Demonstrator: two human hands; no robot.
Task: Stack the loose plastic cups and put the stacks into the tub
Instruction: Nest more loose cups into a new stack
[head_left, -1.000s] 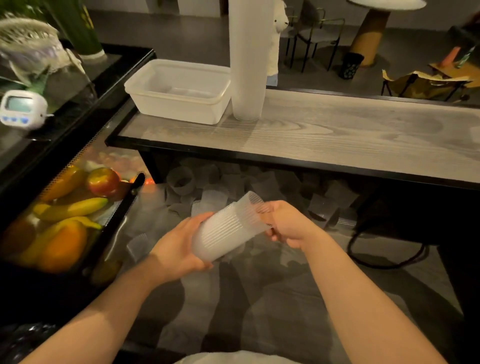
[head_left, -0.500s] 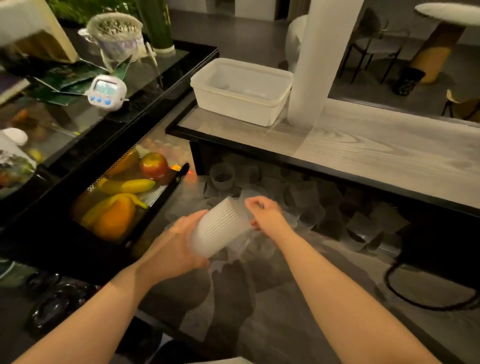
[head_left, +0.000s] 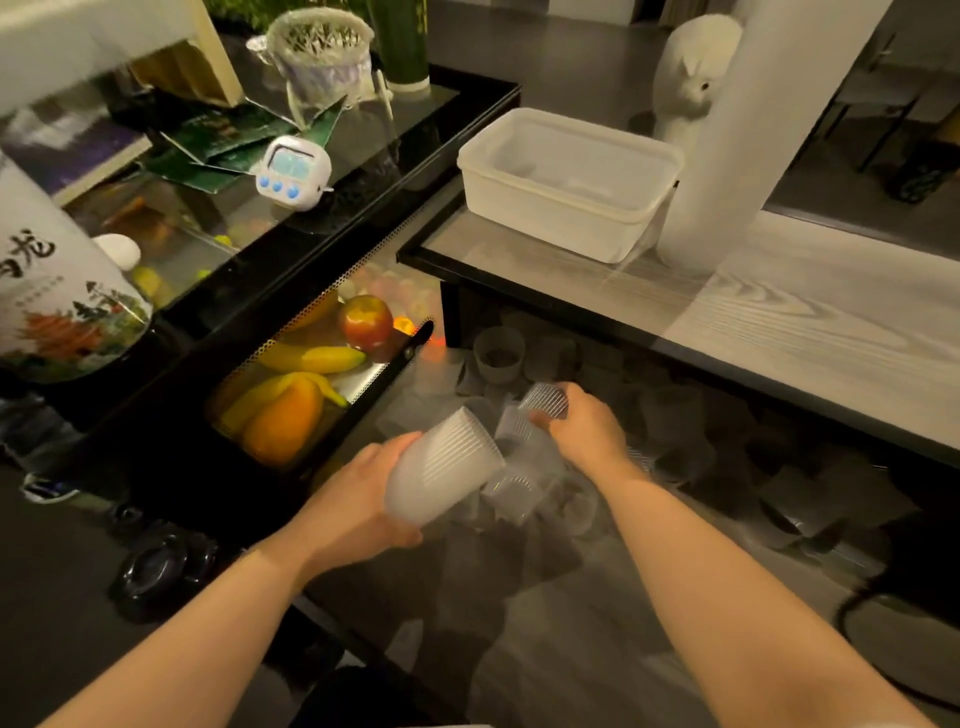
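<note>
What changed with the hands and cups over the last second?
The right hand let go of the stack of cups, reached forward to the pile and took hold of a loose cup. The left hand still holds the stack. The tub still sits on the table, no stacks inside.

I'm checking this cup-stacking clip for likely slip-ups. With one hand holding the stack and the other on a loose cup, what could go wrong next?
1. The left hand holds the stack of cups tilted on its side, so nested cups could slide out.
2. The right hand grips a loose cup amid a dim pile of clear cups; it might knock neighbours about.
3. The tub sits up on the grey table, beside a tall white column that a lifted stack could bump.
</note>
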